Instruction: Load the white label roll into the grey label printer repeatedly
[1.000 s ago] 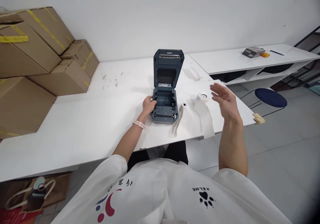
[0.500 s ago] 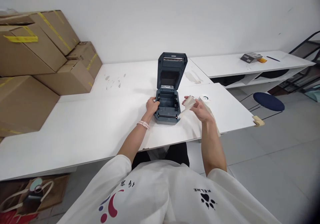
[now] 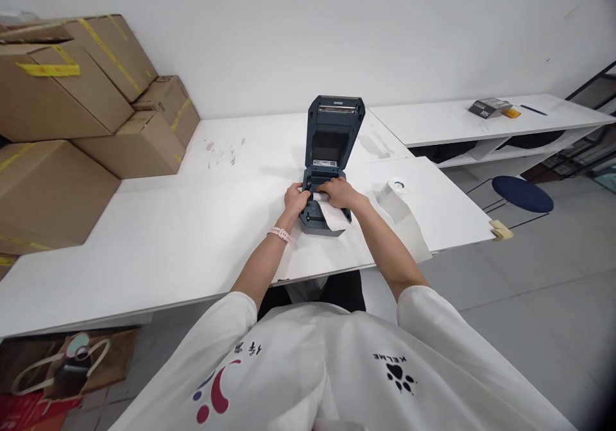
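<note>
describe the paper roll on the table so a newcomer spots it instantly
On the white table stands a dark machine with its lid up. Right of it sits a white roll with blue at its core, its loose strip trailing toward the near edge. Unlike the paper inside the machine, this roll rests on the table.
</note>
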Tool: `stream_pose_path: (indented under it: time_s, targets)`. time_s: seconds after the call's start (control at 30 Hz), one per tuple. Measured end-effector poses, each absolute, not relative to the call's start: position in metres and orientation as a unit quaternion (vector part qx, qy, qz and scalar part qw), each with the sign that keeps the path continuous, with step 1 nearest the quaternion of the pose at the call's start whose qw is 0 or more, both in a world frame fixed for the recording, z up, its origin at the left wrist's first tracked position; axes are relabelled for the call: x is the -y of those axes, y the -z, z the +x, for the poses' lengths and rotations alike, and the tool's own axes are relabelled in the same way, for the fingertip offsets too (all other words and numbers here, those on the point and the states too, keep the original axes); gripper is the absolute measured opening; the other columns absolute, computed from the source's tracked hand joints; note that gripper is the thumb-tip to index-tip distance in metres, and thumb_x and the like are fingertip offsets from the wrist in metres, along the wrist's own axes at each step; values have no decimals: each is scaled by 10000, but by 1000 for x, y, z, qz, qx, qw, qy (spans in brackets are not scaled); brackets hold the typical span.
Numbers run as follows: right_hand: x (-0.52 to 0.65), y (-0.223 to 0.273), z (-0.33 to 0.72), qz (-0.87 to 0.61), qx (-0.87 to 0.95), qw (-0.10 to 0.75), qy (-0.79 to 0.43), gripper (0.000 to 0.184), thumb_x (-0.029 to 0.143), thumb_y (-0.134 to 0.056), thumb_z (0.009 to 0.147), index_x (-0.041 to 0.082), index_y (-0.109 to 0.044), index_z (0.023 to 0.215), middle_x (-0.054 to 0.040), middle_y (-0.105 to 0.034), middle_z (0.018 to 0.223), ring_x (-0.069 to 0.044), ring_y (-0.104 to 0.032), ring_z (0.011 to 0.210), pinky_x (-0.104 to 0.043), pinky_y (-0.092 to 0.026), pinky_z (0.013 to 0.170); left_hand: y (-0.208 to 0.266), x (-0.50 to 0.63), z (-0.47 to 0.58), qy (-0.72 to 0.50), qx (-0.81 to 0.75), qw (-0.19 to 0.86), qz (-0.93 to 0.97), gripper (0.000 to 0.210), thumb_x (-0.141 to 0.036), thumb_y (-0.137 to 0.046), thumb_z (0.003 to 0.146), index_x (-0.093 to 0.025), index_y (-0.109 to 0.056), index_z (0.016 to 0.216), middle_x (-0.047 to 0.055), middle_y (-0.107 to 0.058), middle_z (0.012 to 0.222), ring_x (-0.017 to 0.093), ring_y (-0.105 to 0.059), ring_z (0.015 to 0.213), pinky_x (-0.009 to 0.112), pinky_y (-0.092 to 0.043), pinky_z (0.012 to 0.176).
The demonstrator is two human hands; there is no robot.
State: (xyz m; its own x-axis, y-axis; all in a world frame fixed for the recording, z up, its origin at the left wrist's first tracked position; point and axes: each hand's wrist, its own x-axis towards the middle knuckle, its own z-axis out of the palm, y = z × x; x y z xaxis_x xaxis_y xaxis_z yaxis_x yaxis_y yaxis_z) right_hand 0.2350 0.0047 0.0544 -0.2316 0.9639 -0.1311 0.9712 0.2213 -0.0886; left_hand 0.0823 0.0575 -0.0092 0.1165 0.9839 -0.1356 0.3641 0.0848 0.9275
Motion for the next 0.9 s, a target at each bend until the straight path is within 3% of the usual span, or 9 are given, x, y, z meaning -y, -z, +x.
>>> stream_pose_path:
  time_s: [0.2, 0.3, 0.4, 0.5, 0.6, 0.7, 0.9]
  targets:
    - [55, -31, 236, 565, -780, -248, 106, 413, 221, -377, 975, 197, -695, 1238, -78, -682, 1298, -272, -589, 1183, -434, -488, 1025, 12, -54, 84, -365, -556, 516, 539, 505, -181, -647, 664, -163, -645, 1169, 46, -697, 922, 158, -634, 771, 268, -483, 705]
    - [74, -19, 235, 555, -764, -305, 124, 415, 387, -408, 1006, 224, -667, 1286, -81, -637, 1372, -271, -568, 1275, -478, -419, 1133, 12, -52, 86, -387, -516, 578, 500, 560, -165, -651, 651, -155, -602, 1209, 79, -690, 1072, 144, -635, 785, 258, -490, 684]
    - [81, -16, 239, 548, -771, -290, 147, 526, 583, -512, 939, 290, -604, 1366, -66, -548, 1478, -296, -490, 1385, -534, -284, 1225, 13, -51, 86, -388, -488, 617, 480, 611, -183, -693, 643, -167, -567, 1241, 89, -684, 1087, 150, -637, 784, 273, -499, 691]
    - [86, -21, 245, 526, -805, -219, 165, 854, 729, -640, 776, 317, -447, 1499, -68, -399, 1591, -343, -341, 1485, -576, -204, 1246, 14, -53, 86, -382, -480, 633, 472, 675, -210, -758, 624, -178, -539, 1262, 92, -677, 1102, 160, -648, 815, 290, -511, 730]
    - [92, -26, 246, 513, -826, -149, 177, 1083, 761, -702, 682, 312, -285, 1576, -64, -235, 1663, -352, -178, 1543, -583, -133, 1258, 15, -55, 86, -377, -482, 634, 473, 701, -235, -792, 612, -185, -529, 1259, 100, -661, 1125, 168, -654, 819, 307, -517, 740]
    - [98, -28, 244, 517, -829, -123, 172, 1111, 717, -733, 691, 333, -210, 1593, -43, -176, 1677, -340, -119, 1556, -576, -118, 1262, 15, -56, 86, -370, -485, 631, 480, 694, -253, -805, 606, -187, -535, 1242, 101, -659, 1109, 171, -653, 799, 321, -515, 735]
    - [108, -24, 233, 522, -826, -152, 148, 1058, 561, -786, 744, 331, -202, 1595, -62, -265, 1650, -321, -193, 1544, -561, -181, 1254, 16, -57, 86, -363, -490, 626, 486, 711, -262, -814, 599, -185, -537, 1249, 88, -676, 1056, 170, -651, 801, 313, -517, 736]
